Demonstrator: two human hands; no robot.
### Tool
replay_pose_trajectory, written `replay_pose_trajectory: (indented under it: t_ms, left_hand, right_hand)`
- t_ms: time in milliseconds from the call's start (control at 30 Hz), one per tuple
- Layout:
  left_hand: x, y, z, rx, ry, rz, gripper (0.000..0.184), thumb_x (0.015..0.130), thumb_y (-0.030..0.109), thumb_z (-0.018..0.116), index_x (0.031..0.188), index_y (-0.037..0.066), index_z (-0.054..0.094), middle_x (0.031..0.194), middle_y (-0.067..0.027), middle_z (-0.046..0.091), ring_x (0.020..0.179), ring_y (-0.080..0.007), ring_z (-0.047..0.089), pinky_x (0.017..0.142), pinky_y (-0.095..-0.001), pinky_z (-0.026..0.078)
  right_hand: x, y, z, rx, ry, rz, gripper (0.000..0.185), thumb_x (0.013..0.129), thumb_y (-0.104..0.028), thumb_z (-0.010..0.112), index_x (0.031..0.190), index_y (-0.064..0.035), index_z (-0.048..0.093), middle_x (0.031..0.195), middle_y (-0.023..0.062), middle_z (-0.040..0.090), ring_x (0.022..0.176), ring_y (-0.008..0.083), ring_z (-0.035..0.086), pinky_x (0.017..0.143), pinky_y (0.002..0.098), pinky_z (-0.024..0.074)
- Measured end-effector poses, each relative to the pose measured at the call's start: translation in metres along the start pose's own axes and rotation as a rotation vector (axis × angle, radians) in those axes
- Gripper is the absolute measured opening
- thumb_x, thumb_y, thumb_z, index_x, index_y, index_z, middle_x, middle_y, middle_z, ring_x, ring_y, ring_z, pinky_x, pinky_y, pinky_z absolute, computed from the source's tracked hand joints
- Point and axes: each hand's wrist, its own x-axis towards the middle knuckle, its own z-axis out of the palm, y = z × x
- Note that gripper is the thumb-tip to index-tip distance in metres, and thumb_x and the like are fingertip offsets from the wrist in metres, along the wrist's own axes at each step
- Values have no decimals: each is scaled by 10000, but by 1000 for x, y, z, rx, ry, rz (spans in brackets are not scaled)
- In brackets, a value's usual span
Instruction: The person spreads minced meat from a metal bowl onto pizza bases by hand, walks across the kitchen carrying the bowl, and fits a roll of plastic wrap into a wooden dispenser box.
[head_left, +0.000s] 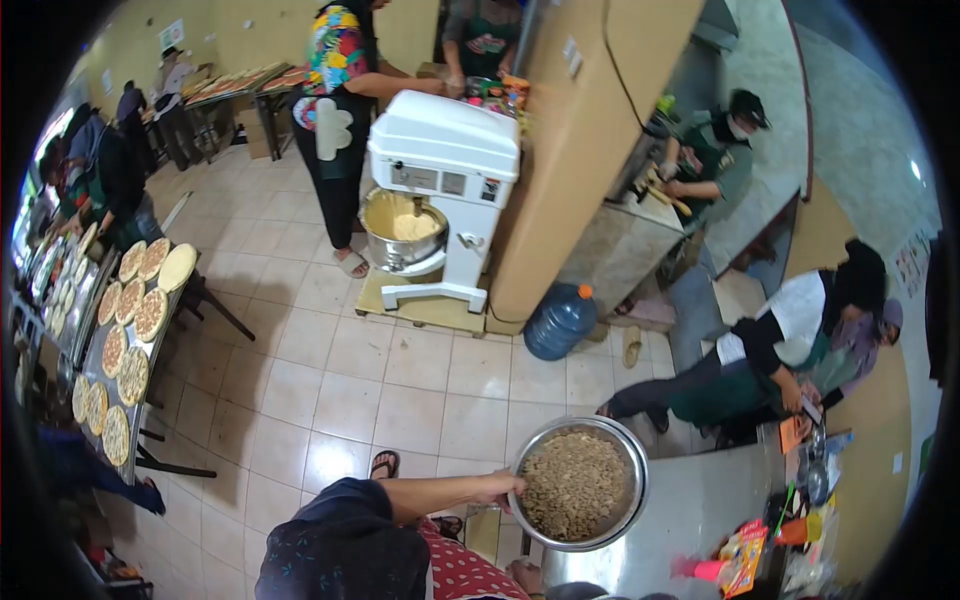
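Left hand (500,486) grips the bowl (640,485) by its rim; right hand (525,574), near the bowl: can't tell. Keep it level against spills.

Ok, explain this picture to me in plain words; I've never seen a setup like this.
There is no robot here, just a person with bare hands. The single picture comes from a camera worn on their head, looking forward and down, and its wide lens bends the room. The left hand grips the rim of a metal bowl full of crumbly, light-brown food. I can't clearly make out the right hand. On the metal table beside the bowl are a pink cup and a colourful packet. The white machine ahead is a mixer, and round flatbreads lie on a table to the left.
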Motion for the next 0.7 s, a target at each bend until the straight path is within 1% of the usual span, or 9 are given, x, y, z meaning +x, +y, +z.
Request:
replay_pose_trajectory:
  t_ms: [133,200,233,300,333,467,567,600,700]
  left_hand:
    - [-77,27,-66,-140,101,121,137,663,123,490,747,15,503,591,-83,522,470,-189,528,434,-312,498]
    - [-110,30,-105,-177,253,165,266,663,89,489,903,-22,459,653,-88,506,523,-203,534,459,-302,520]
    - [-131,34,-120,-211,282,191,266,663,89,489,903,-22,459,653,-88,506,523,-203,534,459,-302,520]
    - [-173,43,-158,-206,446,286,401,668,71,480,1038,-29,362,765,-113,490,591,-213,537,469,-284,529]
    - [-186,39,-184,-257,431,308,477,669,68,471,1106,-9,294,874,-141,472,645,-223,541,440,-295,515]
    - [-251,49,-255,-464,542,357,440,670,69,470,1081,-4,330,814,-129,491,599,-227,538,413,-303,495]
    - [-284,59,-316,-547,609,402,576,665,46,440,1187,50,196,824,-107,451,624,-207,527,430,-336,509]
    - [-288,58,-336,-570,641,449,557,670,46,438,1176,59,205,823,-101,449,633,-215,528,447,-348,512]
    - [-303,71,-385,-660,701,563,542,673,44,439,1164,61,210,829,-101,441,637,-224,526,455,-357,513]
  right_hand:
    - [23,-13,75,-133,-66,29,333,742,-440,409,767,-108,419,645,9,391,527,181,359,475,313,319]
    - [34,-14,125,-226,-110,58,324,746,-427,406,757,-104,422,624,6,385,502,172,350,453,298,309]
    - [35,-13,153,-269,-123,75,319,749,-421,405,752,-102,423,613,4,382,490,168,345,443,291,304]
    - [42,1,217,-330,-165,95,311,753,-408,403,742,-98,426,593,1,376,464,158,335,421,276,294]
    - [42,7,244,-360,-175,107,307,755,-402,402,737,-96,427,582,0,373,452,154,331,410,269,289]
    - [36,22,333,-496,-192,170,294,764,-377,397,717,-89,432,540,-6,360,401,135,312,367,240,269]
    - [42,27,424,-560,-235,188,286,771,-357,393,702,-83,436,509,-11,351,363,122,297,334,218,254]
    - [64,38,447,-578,-255,190,286,771,-357,393,702,-83,436,509,-11,351,363,122,297,334,218,254]
    - [119,58,514,-569,-428,336,328,751,-407,396,761,-83,446,586,24,393,448,155,358,402,266,308]
